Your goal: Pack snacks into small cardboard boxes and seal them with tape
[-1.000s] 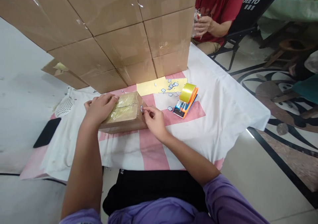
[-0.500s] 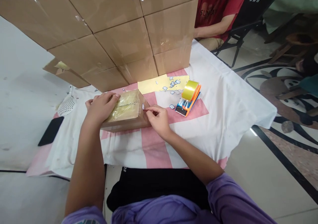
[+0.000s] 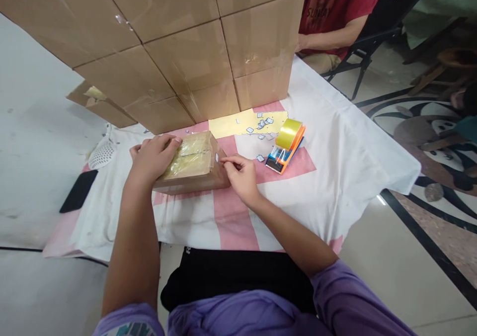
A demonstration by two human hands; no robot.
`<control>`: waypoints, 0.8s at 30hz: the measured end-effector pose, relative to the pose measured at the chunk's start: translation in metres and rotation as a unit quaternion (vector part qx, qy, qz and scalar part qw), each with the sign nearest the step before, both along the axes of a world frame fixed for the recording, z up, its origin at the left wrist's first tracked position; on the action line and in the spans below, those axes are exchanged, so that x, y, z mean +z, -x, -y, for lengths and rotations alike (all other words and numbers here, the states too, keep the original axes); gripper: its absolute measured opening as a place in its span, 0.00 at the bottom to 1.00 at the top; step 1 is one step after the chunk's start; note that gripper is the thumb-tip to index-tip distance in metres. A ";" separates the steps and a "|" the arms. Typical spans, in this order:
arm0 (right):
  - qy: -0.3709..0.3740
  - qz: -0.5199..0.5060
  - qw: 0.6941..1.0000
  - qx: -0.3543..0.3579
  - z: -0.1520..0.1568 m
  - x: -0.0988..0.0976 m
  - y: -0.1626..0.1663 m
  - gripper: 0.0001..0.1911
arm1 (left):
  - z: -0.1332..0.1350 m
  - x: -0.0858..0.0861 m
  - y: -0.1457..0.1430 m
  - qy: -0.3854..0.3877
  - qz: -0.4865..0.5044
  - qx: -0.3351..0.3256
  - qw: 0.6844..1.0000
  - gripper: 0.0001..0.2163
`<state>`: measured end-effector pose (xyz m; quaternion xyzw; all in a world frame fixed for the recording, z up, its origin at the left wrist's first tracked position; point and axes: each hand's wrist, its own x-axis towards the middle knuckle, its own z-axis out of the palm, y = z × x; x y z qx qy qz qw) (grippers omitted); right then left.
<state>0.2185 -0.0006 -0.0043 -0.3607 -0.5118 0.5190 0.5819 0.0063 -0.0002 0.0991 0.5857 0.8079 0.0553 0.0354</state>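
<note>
Hands on small box, frame centre.
Left hand [image 3: 154, 157] flat, pressing box [image 3: 194, 163] top; right hand [image 3: 240, 173] pinched at its sticker [image 3: 216, 157].

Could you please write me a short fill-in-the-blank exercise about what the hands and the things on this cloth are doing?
1. The left hand lies flat on top of the small taped ____.
2. The right hand touches the end of the small box beside a small white ____.
3. The tape dispenser with the yellow roll lies on the cloth to the ____ of the small box.

Missing words: box; sticker; right
</note>
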 end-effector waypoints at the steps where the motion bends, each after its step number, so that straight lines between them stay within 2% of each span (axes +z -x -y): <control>1: -0.008 -0.004 1.000 0.004 0.000 0.000 0.000 0.11 | 0.000 0.000 0.000 0.003 -0.001 0.002 1.000 0.24; 7: -0.013 -0.001 0.998 0.062 0.000 -0.002 0.001 0.11 | 0.001 0.002 -0.004 0.007 -0.015 -0.002 1.000 0.24; 12: -0.018 -0.011 0.999 0.026 -0.001 -0.006 0.003 0.15 | 0.002 0.002 -0.006 0.011 -0.022 0.003 1.000 0.24; 18: -0.009 0.020 0.997 0.073 -0.003 -0.009 0.006 0.19 | 0.001 0.002 -0.006 0.015 -0.022 -0.001 1.000 0.24; 24: 0.009 0.025 0.999 0.044 -0.005 -0.007 0.000 0.17 | 0.000 0.001 -0.003 0.014 -0.015 -0.004 1.000 0.24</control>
